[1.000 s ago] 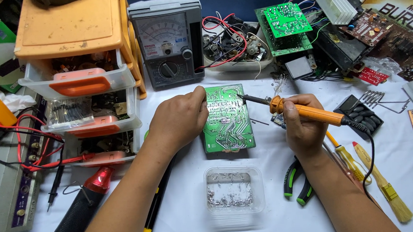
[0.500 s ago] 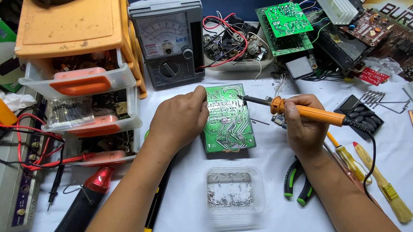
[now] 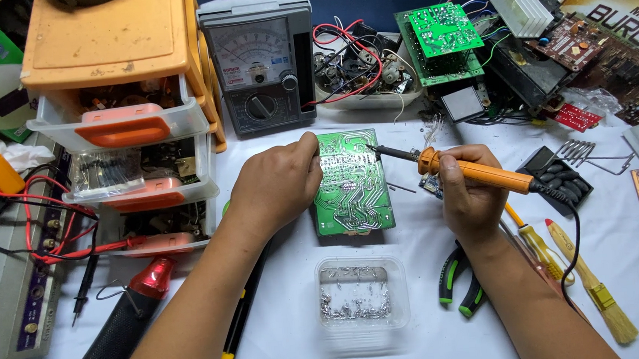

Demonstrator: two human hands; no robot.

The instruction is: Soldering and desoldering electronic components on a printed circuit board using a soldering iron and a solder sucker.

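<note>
Head view looks down on a white-covered workbench [image 3: 417, 285] crowded with electronics. Biggest on it, at the far left, stands an orange-topped drawer cabinet [image 3: 114, 81] with clear drawers and orange handles. To its right, against the far edge, an analogue multimeter [image 3: 257, 64] stands upright, and further right a heap of boards and wires is topped by a green circuit board [image 3: 440, 32]. Left of the cabinet, red leads [image 3: 34, 222] loop over a grey box.

At the centre lies the green printed circuit board [image 3: 351, 185], copper side up, propped on something dark beneath it. The left hand [image 3: 275, 186] rests curled against the board's left edge, fingertips touching its top left corner and steadying it. The right hand [image 3: 470, 191] is wrapped tightly round the orange handle of a soldering iron [image 3: 469, 173], whose dark tip reaches left over the upper right part of the board; whether the tip touches cannot be told. The two hands sit apart, one on each side of the board.

Just near of the board sits a clear plastic tub [image 3: 361, 293] holding small silvery scraps. Right of it, green-handled pliers [image 3: 458, 282] lie partly under the right wrist. Further right lie a yellow screwdriver [image 3: 537, 243] and a small brush [image 3: 593, 284].
</note>
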